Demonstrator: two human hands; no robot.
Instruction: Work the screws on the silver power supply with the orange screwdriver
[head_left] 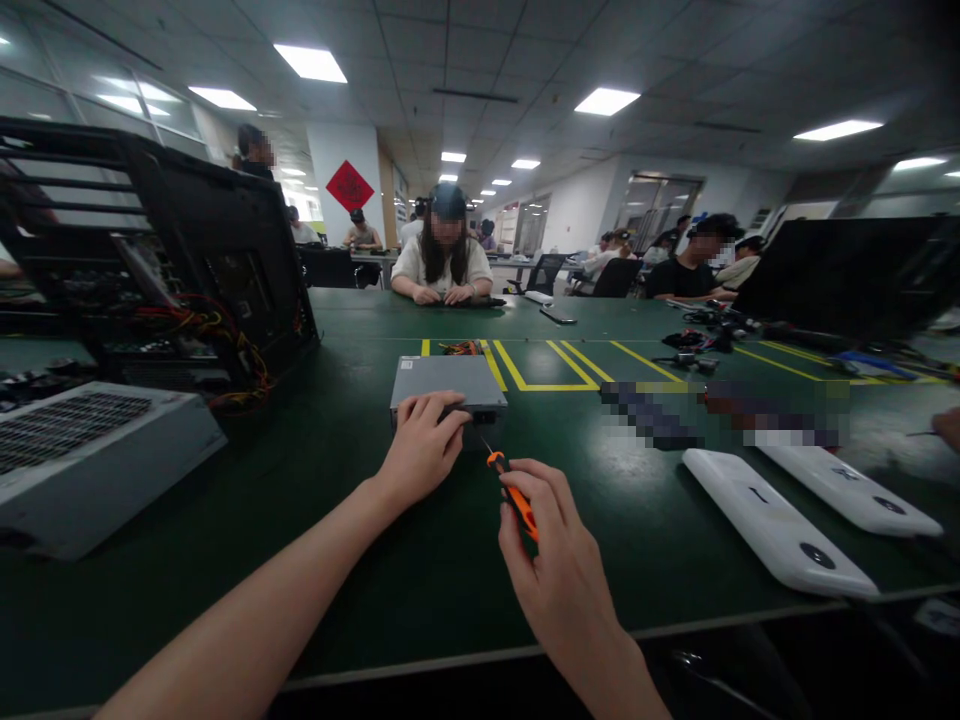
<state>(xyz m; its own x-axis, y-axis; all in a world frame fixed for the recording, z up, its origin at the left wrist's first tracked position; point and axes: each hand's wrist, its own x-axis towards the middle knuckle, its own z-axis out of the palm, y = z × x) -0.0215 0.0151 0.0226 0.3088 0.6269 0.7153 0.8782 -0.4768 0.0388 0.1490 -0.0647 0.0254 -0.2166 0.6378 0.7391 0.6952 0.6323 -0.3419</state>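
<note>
A left hand [426, 435] and a right hand [559, 525] are working over a green table [375, 600], an open computer case [206, 240] standing upper left. At center, the left, half open, is resting over the edge of a gray power supply [457, 377]; lower center, the right is gripping a screwdriver [524, 512], tip pointing toward the unit, contact unclear. Should the unit be shifting under that light hold, the tip could be skidding into the bracing fingers.
</note>
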